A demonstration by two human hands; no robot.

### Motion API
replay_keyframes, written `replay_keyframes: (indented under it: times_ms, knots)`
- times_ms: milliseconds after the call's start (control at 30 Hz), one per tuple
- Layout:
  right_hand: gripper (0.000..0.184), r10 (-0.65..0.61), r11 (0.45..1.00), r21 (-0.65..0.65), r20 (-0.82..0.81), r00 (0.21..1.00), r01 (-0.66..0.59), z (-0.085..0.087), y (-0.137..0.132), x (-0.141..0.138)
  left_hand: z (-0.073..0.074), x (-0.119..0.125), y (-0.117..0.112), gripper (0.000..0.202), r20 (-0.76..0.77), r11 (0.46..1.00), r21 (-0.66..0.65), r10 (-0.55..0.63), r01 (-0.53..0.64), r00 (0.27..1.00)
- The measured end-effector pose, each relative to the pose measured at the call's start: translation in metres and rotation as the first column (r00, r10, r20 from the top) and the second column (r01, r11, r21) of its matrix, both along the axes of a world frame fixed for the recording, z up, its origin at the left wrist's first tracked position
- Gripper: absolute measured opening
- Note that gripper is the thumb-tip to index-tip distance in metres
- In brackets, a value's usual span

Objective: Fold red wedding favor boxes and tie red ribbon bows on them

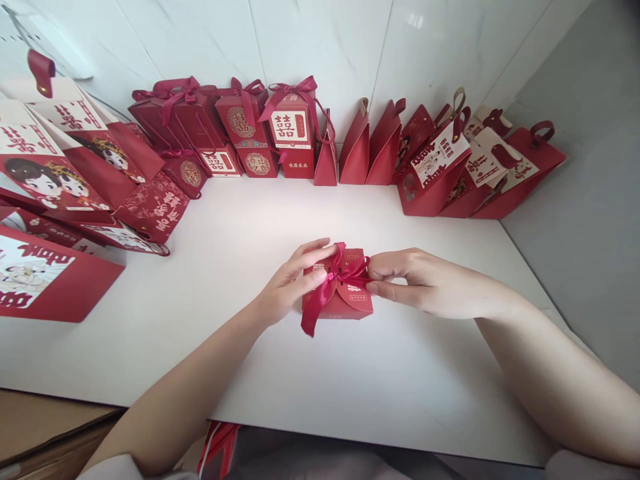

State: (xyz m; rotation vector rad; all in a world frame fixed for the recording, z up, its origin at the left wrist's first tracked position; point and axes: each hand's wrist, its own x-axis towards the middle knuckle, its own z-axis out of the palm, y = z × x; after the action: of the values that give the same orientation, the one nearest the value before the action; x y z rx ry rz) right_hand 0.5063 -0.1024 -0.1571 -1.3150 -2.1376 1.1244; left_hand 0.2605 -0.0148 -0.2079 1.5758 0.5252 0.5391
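A small red gift box [337, 308] with curved top flaps sits on the white table in front of me. A dark pink satin ribbon [314, 313] is tied in a bow on its top, and one tail hangs over the front left. My left hand [295, 277] holds the box from its left side, with the thumb near the knot and the fingers along the back edge by a ribbon loop. On the opposite side, my right hand [415, 283] pinches the bow's right end between thumb and curled fingers.
Red gift boxes with bows [245, 133] line the marble wall. Plain red peaked boxes [355, 150] and handled printed boxes [435, 167] stand to their right. More printed boxes [50, 163] crowd the left. A cardboard box [45, 423] lies below the table's front left edge.
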Motion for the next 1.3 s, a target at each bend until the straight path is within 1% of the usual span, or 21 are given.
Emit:
replay_keyframes:
  times_ms: [33,100,133,200,233,300,400,500,567,700,800,1000,1133,1200,1300]
  knots:
    - [0.030,-0.002,1.000,0.004,-0.003,1.000,0.002,0.000,0.000,0.000,0.000,0.000,-0.001,0.046,-0.018,0.996,0.089,0.014,-0.012,1.000]
    - [0.030,-0.003,1.000,0.006,-0.013,1.000,0.003,0.000,0.000,0.000,-0.001,0.000,-0.002,0.043,-0.034,0.972,0.235,0.039,-0.030,0.999]
    - [0.031,-0.004,1.000,0.007,-0.017,1.000,0.005,0.001,0.000,0.001,0.000,-0.001,-0.002,0.038,-0.025,0.960,0.279,0.045,-0.036,0.999]
    - [0.030,-0.008,1.000,0.008,-0.016,1.000,0.008,0.002,0.000,0.001,0.001,-0.001,0.000,0.029,0.007,0.944,0.328,0.034,-0.034,0.999]
    - [0.029,-0.008,1.000,0.008,-0.014,1.000,0.009,0.002,0.000,0.001,0.001,-0.002,0.001,0.028,0.021,0.936,0.350,0.024,-0.030,0.999]
    - [0.028,-0.004,1.000,0.009,-0.009,1.000,0.005,0.003,-0.001,0.001,0.002,-0.002,0.002,0.036,0.017,0.913,0.407,-0.013,0.005,1.000]
    - [0.029,0.003,1.000,0.007,0.001,1.000,-0.003,0.003,-0.002,0.001,0.002,-0.001,0.003,0.056,0.015,0.880,0.470,-0.082,0.066,0.996]
    - [0.031,0.001,1.000,0.016,0.013,1.000,-0.001,0.003,-0.002,0.001,-0.001,-0.001,0.004,0.065,0.031,0.861,0.503,-0.109,0.079,0.994]
    - [0.031,0.001,1.000,0.021,0.020,1.000,-0.002,0.004,-0.002,0.001,-0.003,-0.001,0.006,0.066,0.037,0.870,0.488,-0.105,0.074,0.994]
    - [0.029,0.019,1.000,0.011,0.018,1.000,-0.020,0.004,-0.002,0.002,-0.006,-0.004,0.014,0.063,0.056,0.919,0.387,-0.109,0.079,0.992]
    - [0.027,0.034,0.999,-0.002,0.010,0.999,-0.034,0.005,-0.001,0.003,-0.009,-0.004,0.017,0.062,0.073,0.938,0.334,-0.127,0.096,0.989]
    - [0.025,0.034,0.999,0.002,0.020,0.999,-0.034,0.005,0.000,0.005,-0.012,-0.004,0.018,0.064,0.095,0.950,0.287,-0.154,0.121,0.984]
    - [0.023,0.037,0.999,-0.031,0.003,0.999,-0.037,0.008,-0.003,0.007,-0.013,-0.004,0.020,0.064,0.083,0.954,0.264,-0.168,0.141,0.982]
    - [0.020,0.036,0.998,-0.053,-0.008,0.999,-0.036,0.010,-0.003,0.008,-0.012,-0.005,0.020,0.061,0.084,0.957,0.251,-0.173,0.147,0.981]
    - [0.017,0.044,0.995,-0.091,-0.014,0.999,-0.045,0.014,-0.004,0.009,-0.011,-0.005,0.021,0.049,0.104,0.966,0.217,-0.164,0.138,0.981]
